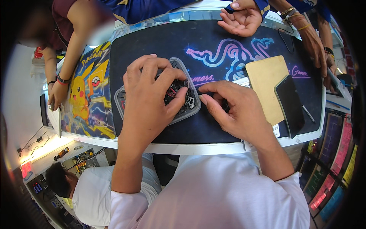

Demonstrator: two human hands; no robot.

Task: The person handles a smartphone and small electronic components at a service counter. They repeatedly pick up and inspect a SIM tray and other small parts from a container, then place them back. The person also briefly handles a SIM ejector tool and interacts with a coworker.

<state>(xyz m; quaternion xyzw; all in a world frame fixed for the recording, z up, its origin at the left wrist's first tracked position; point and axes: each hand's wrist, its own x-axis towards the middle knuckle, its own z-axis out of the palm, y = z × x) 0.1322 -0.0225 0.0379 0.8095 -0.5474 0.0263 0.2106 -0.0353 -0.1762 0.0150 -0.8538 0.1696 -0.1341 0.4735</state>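
My left hand (150,95) is over a clear plastic box (195,110), its fingers curved apart and reaching down into it. Small dark electronic-looking parts (190,101) fill the box, with bits of red and white among them; their exact kind is too small to tell. The fingertips of that hand are partly hidden among the parts. Just right of the box, my right hand (236,108) hovers over the black mat (160,42). Its thumb and forefinger are bent toward each other with a small gap between the tips, nothing visible there; the other fingers curl underneath.
Right of my hands, a tan envelope (267,72) lies under a dark phone (289,107), with a slim pen-like stick (308,113) beside it. A yellow-and-blue cartoon playmat (89,95) covers the left. Other people's hands (242,19) rest around the far and side edges.
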